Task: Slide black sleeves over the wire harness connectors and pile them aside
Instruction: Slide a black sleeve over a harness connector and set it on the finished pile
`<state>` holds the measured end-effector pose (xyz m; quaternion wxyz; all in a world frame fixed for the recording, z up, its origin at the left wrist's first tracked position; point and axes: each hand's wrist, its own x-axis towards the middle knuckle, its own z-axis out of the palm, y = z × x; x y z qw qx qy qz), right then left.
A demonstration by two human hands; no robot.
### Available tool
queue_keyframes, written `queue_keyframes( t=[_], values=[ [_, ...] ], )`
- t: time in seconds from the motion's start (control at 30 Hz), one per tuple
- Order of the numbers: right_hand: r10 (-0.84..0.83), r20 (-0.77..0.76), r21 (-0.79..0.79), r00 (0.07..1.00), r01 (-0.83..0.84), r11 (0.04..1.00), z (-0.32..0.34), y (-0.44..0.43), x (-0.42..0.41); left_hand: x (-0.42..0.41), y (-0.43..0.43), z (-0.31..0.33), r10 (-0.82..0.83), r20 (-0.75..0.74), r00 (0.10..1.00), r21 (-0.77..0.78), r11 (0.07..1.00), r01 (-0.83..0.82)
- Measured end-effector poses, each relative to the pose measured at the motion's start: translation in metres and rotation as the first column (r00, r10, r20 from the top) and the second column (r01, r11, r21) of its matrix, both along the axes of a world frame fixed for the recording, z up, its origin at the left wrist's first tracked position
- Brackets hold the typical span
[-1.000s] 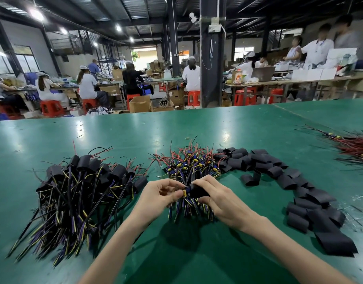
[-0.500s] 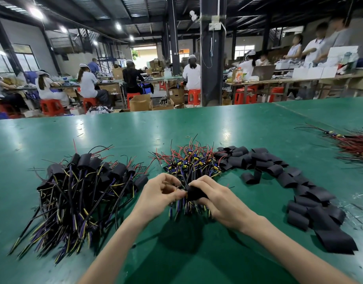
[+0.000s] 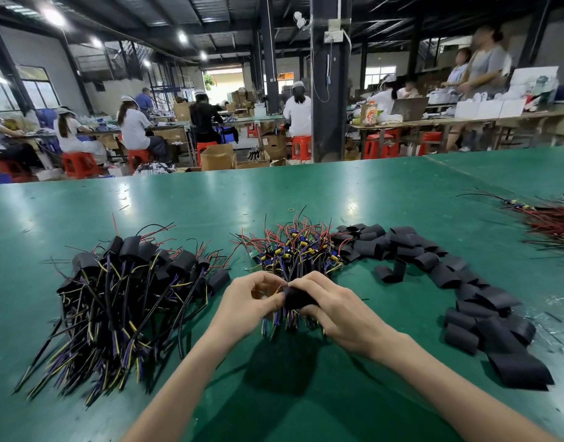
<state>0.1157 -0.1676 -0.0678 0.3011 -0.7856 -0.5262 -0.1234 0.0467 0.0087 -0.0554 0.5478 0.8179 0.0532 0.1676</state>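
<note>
My right hand (image 3: 336, 309) grips a black sleeve (image 3: 298, 297) just above the green table (image 3: 210, 205). My left hand (image 3: 250, 299) pinches the wire harness at the sleeve's left end; the connector is hidden inside the sleeve. Purple, yellow and black wires (image 3: 282, 323) hang below both hands. Behind the hands lies a heap of unsleeved harnesses (image 3: 296, 247) with blue and yellow connectors. To the left is the pile of sleeved harnesses (image 3: 124, 288). A curved row of loose black sleeves (image 3: 459, 282) runs along the right.
Another bundle of red wires (image 3: 548, 221) lies at the far right edge of the table. Beyond the table's far edge are a dark pillar (image 3: 330, 90), red stools, cardboard boxes and several seated workers at other benches.
The sleeve has slid left over the blue and yellow connector, which now no longer shows. Both hands have lifted slightly and stayed together.
</note>
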Motion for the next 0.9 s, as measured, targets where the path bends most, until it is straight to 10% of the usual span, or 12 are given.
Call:
queue_keyframes(
  t=[0.23,0.4,0.57,0.9],
  values=[
    [-0.257,0.088,0.073,0.962,0.252,0.965,-0.001,-0.009,0.018,0.001,0.028,0.012,0.316,0.202,0.927,0.062,0.94,-0.334],
    [-0.617,0.039,0.016,0.786,0.617,0.787,-0.013,-0.024,0.048,-0.012,0.065,0.013,0.526,0.507,0.682,0.374,0.579,-0.725],
    [-0.709,0.058,-0.19,0.703,0.705,0.683,-0.022,-0.033,0.06,-0.011,0.082,0.002,0.639,0.135,0.757,0.665,0.508,-0.547],
    [-0.478,-0.036,-0.22,0.878,0.46,0.86,-0.022,-0.009,0.032,-0.008,0.087,-0.008,0.711,0.098,0.697,0.825,0.334,-0.456]
  ],
)
